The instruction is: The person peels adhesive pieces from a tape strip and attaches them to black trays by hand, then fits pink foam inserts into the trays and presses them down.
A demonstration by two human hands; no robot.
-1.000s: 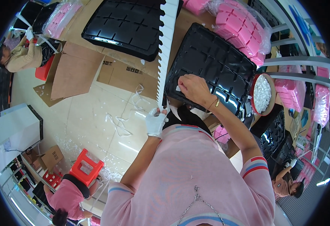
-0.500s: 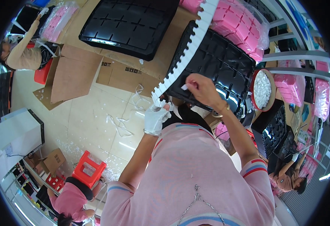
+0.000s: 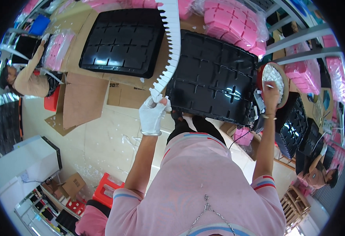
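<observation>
My left hand (image 3: 152,116), in a white glove with bare fingertips, is closed round the lower end of a long white strip (image 3: 173,47) with square teeth along its left edge. The strip rises and curves away over the table. My bare right hand (image 3: 271,96) is over a round bowl (image 3: 283,98) heaped with small white pieces (image 3: 273,72). A small white piece (image 3: 269,85) shows at its pinched fingertips. Between my hands lies a black moulded plastic tray (image 3: 215,74), its ribbed face up.
Another black tray (image 3: 121,43) lies on cardboard at the left. Pink moulded trays (image 3: 231,23) in clear plastic are stacked behind. A grey metal rail (image 3: 298,37) stands at the right. Co-workers sit at both sides; an open carton (image 3: 82,98) and red stool (image 3: 106,188) are left.
My right hand has gone from above the black tray rightward to the bowl. My left hand has shifted slightly left and up, and the strip now stands more upright. The view has turned.
</observation>
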